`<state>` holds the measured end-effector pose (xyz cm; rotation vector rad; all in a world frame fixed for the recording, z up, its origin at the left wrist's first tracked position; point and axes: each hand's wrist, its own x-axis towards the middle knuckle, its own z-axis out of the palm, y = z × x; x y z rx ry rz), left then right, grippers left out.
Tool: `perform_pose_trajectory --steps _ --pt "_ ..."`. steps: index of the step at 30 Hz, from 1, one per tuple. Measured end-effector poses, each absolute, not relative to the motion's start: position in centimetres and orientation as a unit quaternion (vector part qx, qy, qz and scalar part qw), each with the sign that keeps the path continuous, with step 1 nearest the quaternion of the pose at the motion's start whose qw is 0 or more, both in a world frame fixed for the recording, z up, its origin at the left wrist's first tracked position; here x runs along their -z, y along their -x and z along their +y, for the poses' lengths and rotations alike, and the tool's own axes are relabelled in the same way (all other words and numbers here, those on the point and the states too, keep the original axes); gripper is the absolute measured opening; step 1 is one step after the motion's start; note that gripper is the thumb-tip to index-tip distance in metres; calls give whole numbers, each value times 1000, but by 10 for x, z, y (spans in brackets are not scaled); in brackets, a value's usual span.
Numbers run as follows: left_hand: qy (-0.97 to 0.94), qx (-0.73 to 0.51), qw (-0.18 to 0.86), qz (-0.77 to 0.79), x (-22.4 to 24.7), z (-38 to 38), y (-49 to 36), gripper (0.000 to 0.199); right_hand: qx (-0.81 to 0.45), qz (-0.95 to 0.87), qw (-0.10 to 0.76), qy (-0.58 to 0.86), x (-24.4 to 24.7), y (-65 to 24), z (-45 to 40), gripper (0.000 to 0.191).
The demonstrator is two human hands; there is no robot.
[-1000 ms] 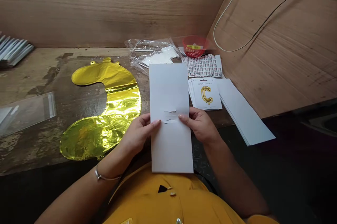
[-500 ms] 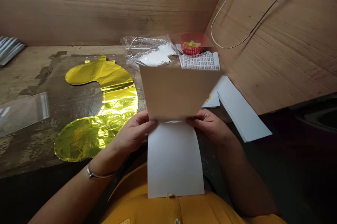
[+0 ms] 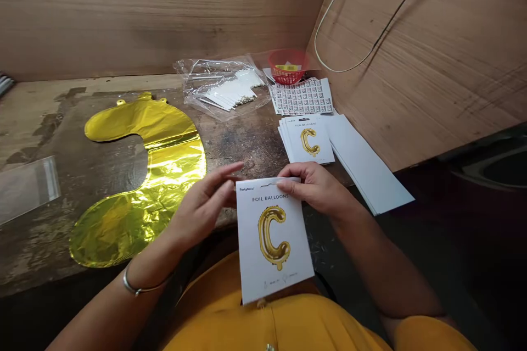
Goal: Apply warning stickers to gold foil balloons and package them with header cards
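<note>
A white folded packaging card [image 3: 274,238], printed "FOIL BALLOONS" with a gold letter C, is held in front of my body. My right hand [image 3: 315,186] pinches its top edge, thumb on the printed face and fingers behind. At the card's upper left corner, my left hand [image 3: 208,205] has its fingers stretched out and parted from the thumb; whether a fingertip touches the card is hard to see. Beside my left forearm lies a flat gold foil balloon [image 3: 177,161] shaped like a C.
Several matching printed cards [image 3: 310,142] lie on a stack of long white cards [image 3: 370,167] at right. Behind are sticker sheets [image 3: 302,97], a red basket [image 3: 288,68] and a plastic bag of white sticks [image 3: 230,90]. A clear pouch [image 3: 28,189] sits far left. Wooden panels enclose the back and right.
The card was opened out with blank sides showing and both hands at its crease; now it is folded, printed face up. My left hand has let go. The view has shifted slightly right.
</note>
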<state>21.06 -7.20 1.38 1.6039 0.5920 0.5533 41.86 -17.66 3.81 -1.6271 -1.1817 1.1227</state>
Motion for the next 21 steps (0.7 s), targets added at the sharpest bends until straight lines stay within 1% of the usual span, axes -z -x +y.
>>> perform_pose_trajectory --steps 2,4,6,8,11,14,18,21 --pt "-691 -213 635 272 -21 -70 -215 32 -406 -500 401 652 -44 -417 -180 21" --pt "-728 -187 600 276 -26 -70 -219 30 -371 -532 382 658 -50 -414 -183 19" --pt "-756 -186 563 277 -28 -73 -223 32 -353 -548 372 660 -53 -411 -187 19" --pt "-753 -206 558 280 -24 -78 -224 33 -352 -546 376 660 -52 -409 -191 21" --pt "-711 -213 616 265 -11 -89 -224 29 -336 -529 399 669 -45 -411 -195 23" --pt "-671 -186 670 259 1 -99 -224 30 -313 -530 401 678 -40 -417 -197 23" --pt "-689 -172 654 262 4 -103 -228 31 -277 -584 356 674 -50 -424 -197 24" --pt "-723 -177 630 222 2 -100 -232 26 -270 -629 304 663 -62 -420 -198 14"
